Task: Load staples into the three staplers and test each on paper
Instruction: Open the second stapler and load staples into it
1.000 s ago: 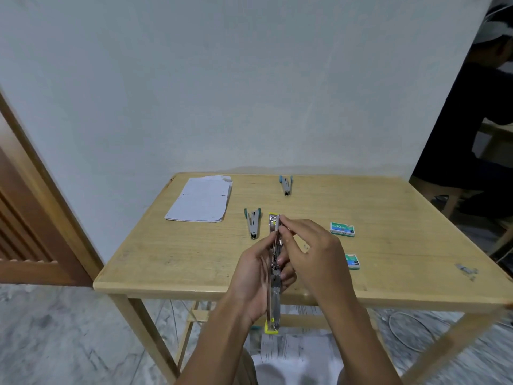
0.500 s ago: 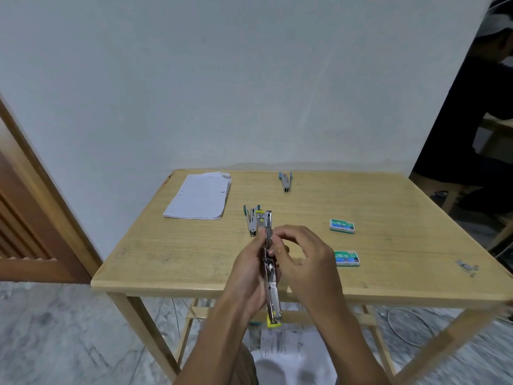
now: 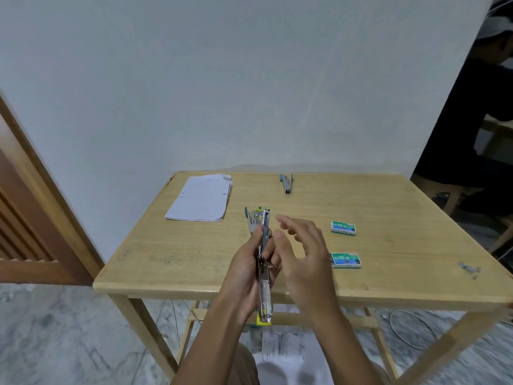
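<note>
My left hand grips a metal stapler with yellow ends, swung open flat and held lengthwise above the near table edge. My right hand hovers just right of it, fingers apart and blurred, holding nothing that I can see. A second stapler with green trim lies on the table right behind the held one, partly hidden. A third stapler with blue trim lies near the far edge. Two green staple boxes sit to the right. A paper stack rests at the far left.
The wooden table stands against a white wall. Loose staple strips lie near its right edge. A wooden door is at the left. A person in dark clothes sits at the right. Papers rest on my lap.
My right hand has let go of the stapler's top and drawn away to the right with its fingers spread. The left hand keeps hold of the open stapler.
</note>
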The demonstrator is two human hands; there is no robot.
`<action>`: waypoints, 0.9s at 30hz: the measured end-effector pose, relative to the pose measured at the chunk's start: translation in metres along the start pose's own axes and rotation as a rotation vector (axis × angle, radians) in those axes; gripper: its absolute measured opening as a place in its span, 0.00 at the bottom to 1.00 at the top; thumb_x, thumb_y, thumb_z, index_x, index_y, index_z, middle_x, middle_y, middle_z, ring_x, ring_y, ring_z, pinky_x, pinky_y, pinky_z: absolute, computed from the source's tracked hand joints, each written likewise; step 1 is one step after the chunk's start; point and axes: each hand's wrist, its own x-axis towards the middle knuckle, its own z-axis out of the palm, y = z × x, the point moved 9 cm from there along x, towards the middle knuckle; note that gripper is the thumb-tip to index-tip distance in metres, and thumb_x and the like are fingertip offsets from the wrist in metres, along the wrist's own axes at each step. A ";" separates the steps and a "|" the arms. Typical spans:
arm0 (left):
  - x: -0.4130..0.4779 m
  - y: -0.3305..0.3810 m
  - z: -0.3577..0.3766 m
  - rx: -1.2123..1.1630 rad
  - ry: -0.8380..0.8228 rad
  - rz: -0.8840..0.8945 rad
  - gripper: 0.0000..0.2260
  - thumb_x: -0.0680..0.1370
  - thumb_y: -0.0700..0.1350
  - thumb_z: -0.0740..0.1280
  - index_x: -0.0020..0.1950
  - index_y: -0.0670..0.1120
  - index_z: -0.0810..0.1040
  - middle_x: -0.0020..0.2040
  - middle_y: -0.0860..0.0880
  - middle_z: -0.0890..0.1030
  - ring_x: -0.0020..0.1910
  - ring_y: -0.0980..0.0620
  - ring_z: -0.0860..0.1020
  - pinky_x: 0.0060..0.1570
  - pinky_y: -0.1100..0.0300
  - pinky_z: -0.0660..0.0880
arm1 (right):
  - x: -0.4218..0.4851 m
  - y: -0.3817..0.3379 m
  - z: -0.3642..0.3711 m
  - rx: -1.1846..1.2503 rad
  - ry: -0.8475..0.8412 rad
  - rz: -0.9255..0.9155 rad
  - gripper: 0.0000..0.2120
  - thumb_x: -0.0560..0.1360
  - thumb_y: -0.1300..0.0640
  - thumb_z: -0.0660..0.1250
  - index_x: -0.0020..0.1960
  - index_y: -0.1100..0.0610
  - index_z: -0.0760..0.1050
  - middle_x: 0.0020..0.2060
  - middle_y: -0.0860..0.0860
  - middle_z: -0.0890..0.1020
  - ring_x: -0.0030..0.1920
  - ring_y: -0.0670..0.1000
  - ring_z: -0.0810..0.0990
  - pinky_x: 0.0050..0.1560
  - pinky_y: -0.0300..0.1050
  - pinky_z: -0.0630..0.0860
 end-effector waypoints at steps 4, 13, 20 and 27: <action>-0.005 0.007 0.005 0.161 0.011 0.074 0.17 0.83 0.51 0.59 0.37 0.44 0.72 0.25 0.50 0.65 0.22 0.55 0.67 0.24 0.64 0.70 | 0.002 0.018 0.018 0.141 -0.099 0.194 0.17 0.74 0.36 0.63 0.62 0.34 0.76 0.54 0.39 0.76 0.55 0.52 0.79 0.59 0.54 0.77; 0.002 0.016 -0.002 0.372 -0.012 0.220 0.19 0.82 0.52 0.59 0.35 0.43 0.70 0.30 0.44 0.66 0.28 0.51 0.69 0.31 0.62 0.70 | 0.000 0.015 0.028 0.489 -0.127 0.389 0.11 0.79 0.52 0.62 0.59 0.43 0.78 0.49 0.49 0.77 0.30 0.42 0.71 0.34 0.32 0.71; 0.003 0.020 -0.012 0.497 -0.006 0.270 0.17 0.82 0.52 0.59 0.37 0.44 0.69 0.30 0.45 0.66 0.28 0.50 0.70 0.35 0.59 0.69 | -0.004 0.024 0.028 0.557 -0.128 0.534 0.10 0.80 0.52 0.63 0.51 0.46 0.84 0.49 0.46 0.85 0.34 0.46 0.75 0.39 0.39 0.74; 0.006 0.011 -0.015 0.443 0.038 0.213 0.18 0.84 0.50 0.58 0.37 0.43 0.68 0.31 0.44 0.66 0.28 0.50 0.69 0.34 0.60 0.71 | -0.012 0.033 0.024 0.454 -0.116 0.507 0.10 0.79 0.52 0.63 0.51 0.51 0.83 0.37 0.59 0.80 0.32 0.44 0.73 0.39 0.32 0.73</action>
